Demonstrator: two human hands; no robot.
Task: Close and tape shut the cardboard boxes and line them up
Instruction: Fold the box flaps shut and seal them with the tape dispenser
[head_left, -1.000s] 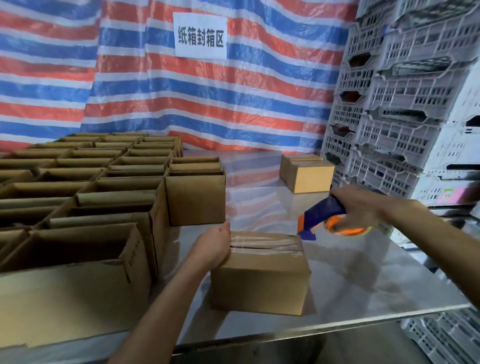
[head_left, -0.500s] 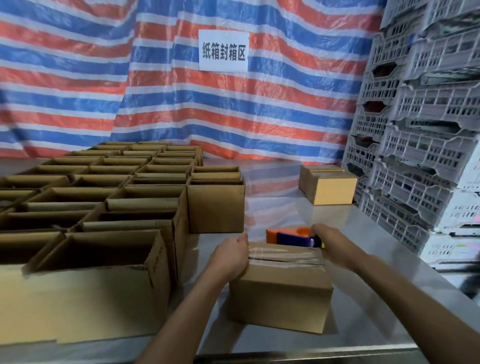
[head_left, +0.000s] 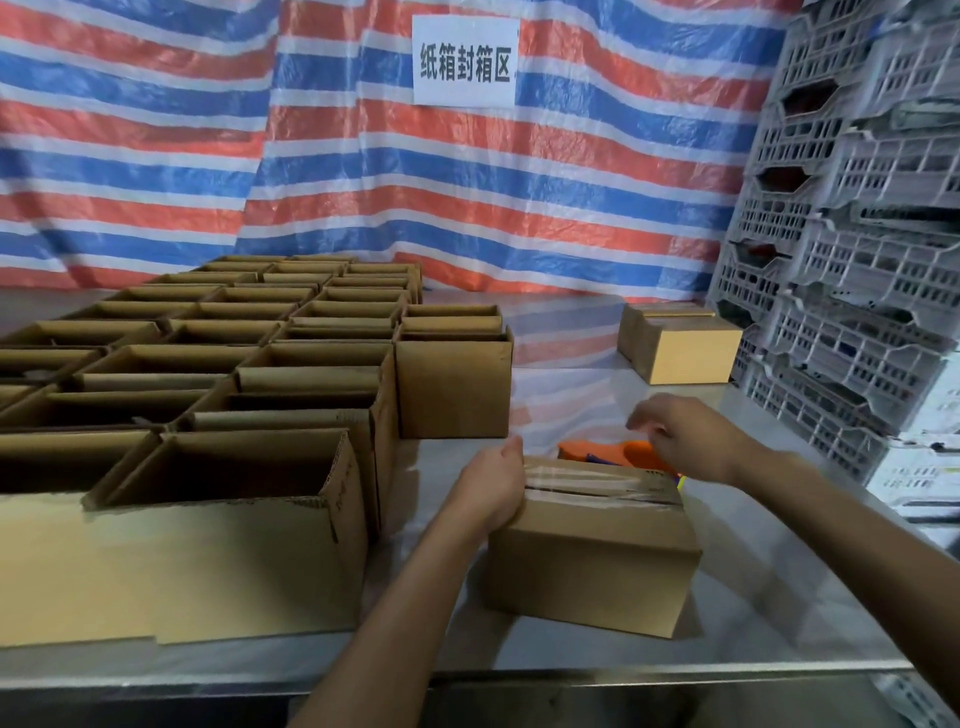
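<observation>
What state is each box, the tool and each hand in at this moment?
Near box: closed, clear tape across its top seam.
Open boxes: tops open, untaped.
Far box: closed; tape cannot be told.
Tape dispenser: lying on the table behind the near box.
Left hand: holds the near box's left end.
Right hand: blurred, above the dispenser, holding nothing.

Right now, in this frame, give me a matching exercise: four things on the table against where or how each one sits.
1 taped box
2 tape dispenser
3 open boxes
4 far closed box

a flaps up, in rows on the left
b beside the crates
c left hand holds its end
d lying behind the taped box

Pairs: 1c, 2d, 3a, 4b
</observation>
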